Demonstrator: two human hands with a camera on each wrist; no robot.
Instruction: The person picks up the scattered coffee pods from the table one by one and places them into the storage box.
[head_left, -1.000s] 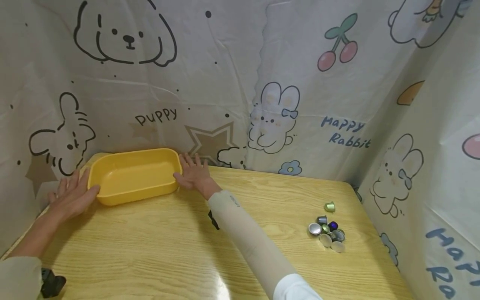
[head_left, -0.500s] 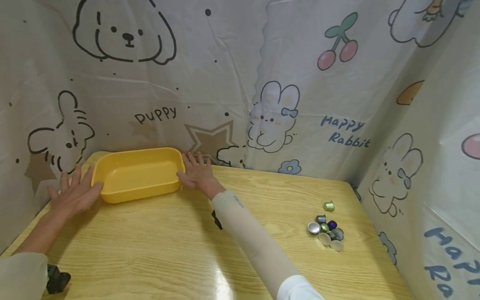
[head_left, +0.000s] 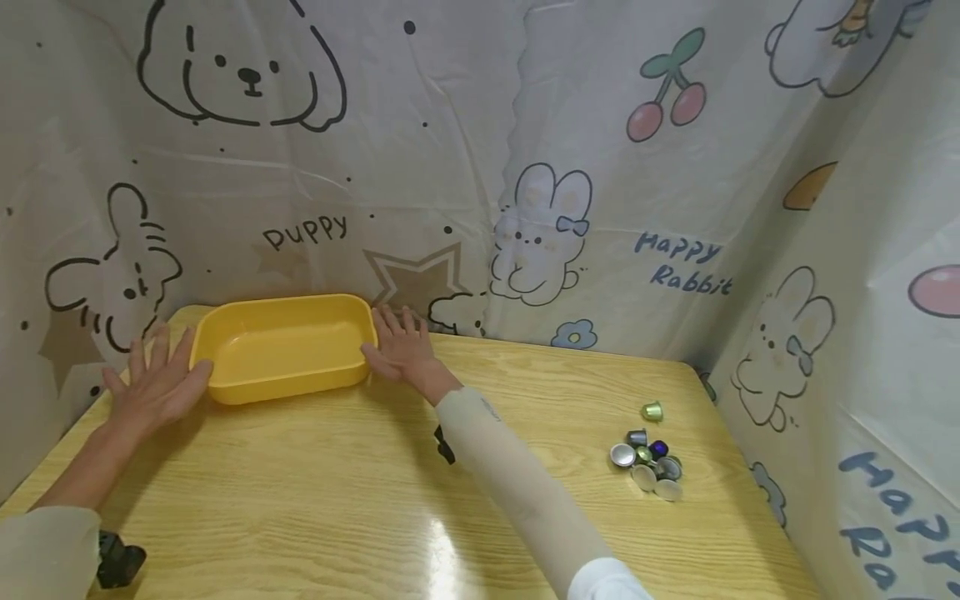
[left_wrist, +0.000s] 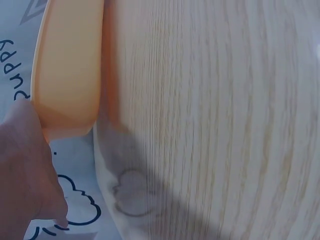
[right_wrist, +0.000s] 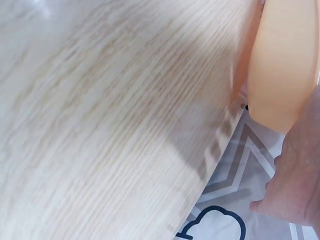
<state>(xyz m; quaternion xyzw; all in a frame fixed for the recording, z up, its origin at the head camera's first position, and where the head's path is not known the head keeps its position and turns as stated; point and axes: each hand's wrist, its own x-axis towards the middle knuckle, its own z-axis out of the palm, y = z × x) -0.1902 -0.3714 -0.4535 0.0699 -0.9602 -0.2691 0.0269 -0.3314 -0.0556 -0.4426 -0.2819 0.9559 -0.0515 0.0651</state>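
A yellow plastic basin [head_left: 292, 385], rectangular with rounded corners, stands on the table near the back left. My left hand [head_left: 153, 392] is at its left end, fingers spread and fairly straight, with the thumb against the basin wall. At the opposite end my right hand [head_left: 405, 346] lies the same way, its thumb touching the right wall. In the left wrist view the left hand [left_wrist: 30, 175] meets the basin's end [left_wrist: 70, 75]. The right wrist view has the right hand [right_wrist: 297, 170] against the other end of the basin [right_wrist: 282, 65].
Several small capsules in silver, green, dark blue and grey lie in a cluster [head_left: 643, 477] on the right of the wood-grain table [head_left: 315, 500]. One green capsule [head_left: 652, 411] lies just behind them. A printed curtain [head_left: 420, 167] rises along the back and right edges.
The basin has slid a little to the right along the back of the table, and both hands have moved with it. The capsules have stayed where they were.
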